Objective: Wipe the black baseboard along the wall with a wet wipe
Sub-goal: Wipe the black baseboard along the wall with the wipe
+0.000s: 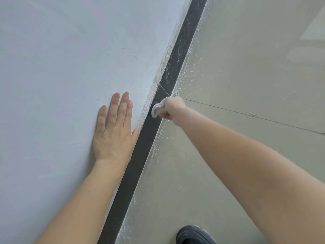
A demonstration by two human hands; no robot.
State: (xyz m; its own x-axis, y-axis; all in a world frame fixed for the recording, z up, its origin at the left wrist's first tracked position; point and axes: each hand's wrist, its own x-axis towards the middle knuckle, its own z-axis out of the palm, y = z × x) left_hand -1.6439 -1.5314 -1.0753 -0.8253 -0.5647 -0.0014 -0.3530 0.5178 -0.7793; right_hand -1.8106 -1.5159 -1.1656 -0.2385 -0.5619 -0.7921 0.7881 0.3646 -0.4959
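Note:
The black baseboard [140,155] runs diagonally from the bottom centre to the top right, between the white wall and the floor. Its upper stretch [182,44] shows white dust streaks; the lower stretch looks dark and even. My right hand [173,110] grips a bunched white wet wipe [157,110] and presses it against the baseboard near a joint line. My left hand [114,127] lies flat on the wall, fingers straight, thumb close to the baseboard's top edge.
White wall [61,67] fills the left side. Beige tiled floor [246,76] lies to the right, with white dust and paint specks along the baseboard's foot. A dark shoe [193,235] shows at the bottom edge.

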